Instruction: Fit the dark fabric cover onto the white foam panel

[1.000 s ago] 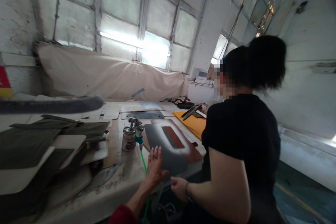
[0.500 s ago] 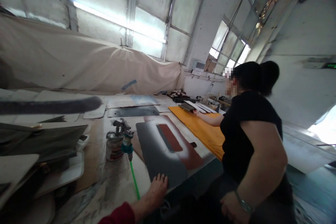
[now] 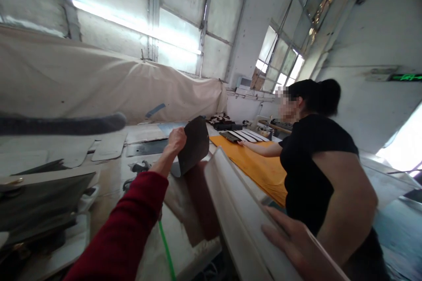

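My left hand (image 3: 178, 139) grips the dark sheet (image 3: 195, 147) at twelve o'clock; my right hand (image 3: 295, 238) touches the pale panel (image 3: 239, 213) at one, grip unclear. A loose pinch could drop the sheet; a careless swing could topple the spray gun (image 3: 141, 167) at eleven.

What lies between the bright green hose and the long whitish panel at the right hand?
A flat reddish-brown sheet and some pale tabletop lie between the green hose and whitish panel, seen in the head view.

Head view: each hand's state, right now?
Left hand: closed, holding the dark sheet by its edge.
Right hand: holding the pale panel, part of the grip hidden.
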`<act>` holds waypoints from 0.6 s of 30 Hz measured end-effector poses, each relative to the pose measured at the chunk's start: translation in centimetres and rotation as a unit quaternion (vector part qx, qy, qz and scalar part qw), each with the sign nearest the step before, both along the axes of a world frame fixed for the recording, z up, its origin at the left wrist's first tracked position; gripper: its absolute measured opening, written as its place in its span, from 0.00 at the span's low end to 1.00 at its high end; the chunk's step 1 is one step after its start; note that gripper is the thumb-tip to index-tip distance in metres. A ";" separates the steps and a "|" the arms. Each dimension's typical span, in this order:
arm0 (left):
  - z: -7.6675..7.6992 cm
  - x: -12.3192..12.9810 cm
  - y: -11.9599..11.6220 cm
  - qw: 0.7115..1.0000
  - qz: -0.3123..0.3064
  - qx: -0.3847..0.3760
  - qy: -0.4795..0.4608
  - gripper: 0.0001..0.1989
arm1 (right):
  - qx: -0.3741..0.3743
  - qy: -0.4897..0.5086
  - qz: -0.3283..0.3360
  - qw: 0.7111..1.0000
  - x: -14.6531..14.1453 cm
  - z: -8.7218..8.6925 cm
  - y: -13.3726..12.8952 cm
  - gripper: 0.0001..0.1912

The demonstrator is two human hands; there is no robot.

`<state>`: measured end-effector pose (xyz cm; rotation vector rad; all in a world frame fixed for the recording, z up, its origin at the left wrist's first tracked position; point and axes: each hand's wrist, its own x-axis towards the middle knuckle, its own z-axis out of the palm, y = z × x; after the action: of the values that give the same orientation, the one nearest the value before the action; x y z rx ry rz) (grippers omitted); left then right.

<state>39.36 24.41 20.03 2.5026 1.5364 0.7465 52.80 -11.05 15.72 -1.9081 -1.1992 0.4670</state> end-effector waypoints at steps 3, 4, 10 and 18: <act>2.5 -0.5 2.6 0.998 0.044 0.035 0.008 0.12 | 0.022 0.114 0.071 0.991 3.0 -0.8 5.2 0.25; 3.2 -0.6 3.4 0.997 0.057 0.048 0.013 0.11 | 0.031 0.158 0.080 0.984 4.3 -1.8 6.9 0.27; 5.5 0.5 6.5 0.985 0.111 0.109 0.078 0.13 | 0.047 0.353 0.120 0.927 11.8 -14.7 17.9 0.27; 5.5 2.8 8.0 0.966 0.134 0.152 0.158 0.16 | -0.006 0.248 0.028 0.968 23.6 -20.2 25.9 0.19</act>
<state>42.21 32.37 25.54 2.7754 2.0404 0.6864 76.36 14.89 -4.48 -1.6330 -0.9180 0.9202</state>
